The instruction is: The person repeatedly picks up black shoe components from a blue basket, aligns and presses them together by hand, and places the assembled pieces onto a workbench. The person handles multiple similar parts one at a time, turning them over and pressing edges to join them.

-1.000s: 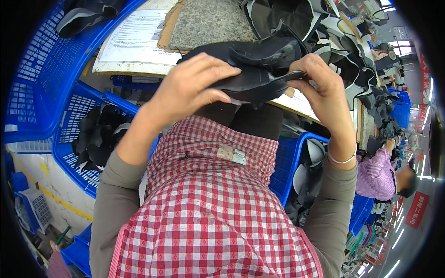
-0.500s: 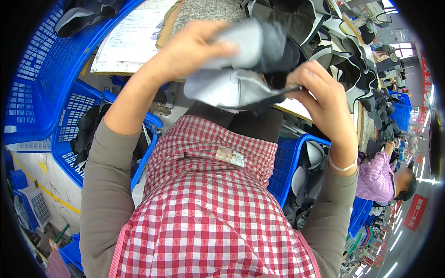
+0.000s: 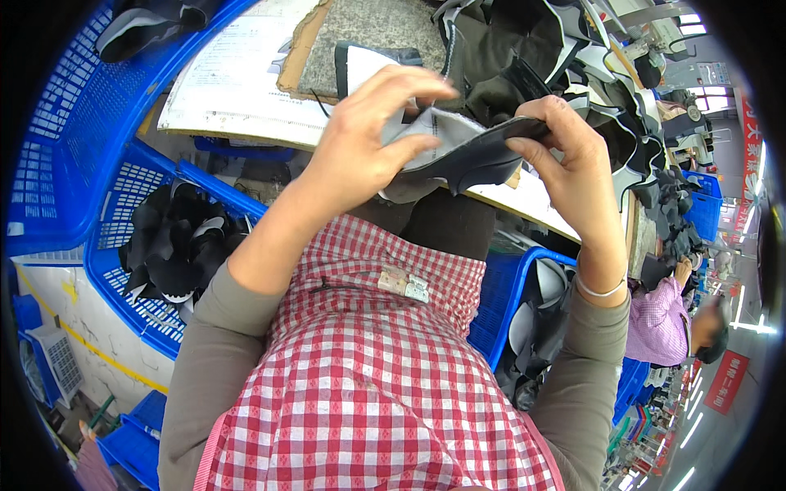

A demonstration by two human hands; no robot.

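A black shoe upper [image 3: 485, 164] with pale grey lining hangs over the table's near edge, its seamed inside turned up. Thumb and fingers of my right hand [image 3: 571, 155] are pinched on its black rim at the right end. At the left end of the upper is my left hand [image 3: 360, 135], fingers curved and apart from the thumb. The thumb lies by the lining's edge; no firm grip shows. Just beyond that hand, a white piece with a black border [image 3: 364, 67] lies on the grey stone slab [image 3: 372, 29].
More black and grey uppers [image 3: 512, 41] are heaped along the back right. Printed sheets [image 3: 237, 74] cover the table's left side. Blue baskets with dark pieces stand at left [image 3: 102, 237] and right [image 3: 498, 307] of my lap. Another person [image 3: 659, 323] sits far right.
The blurred pieces between my hands have separated: a white piece now lies on the slab. My left hand has come lower and right, its fingers spread; my right hand keeps its pinch.
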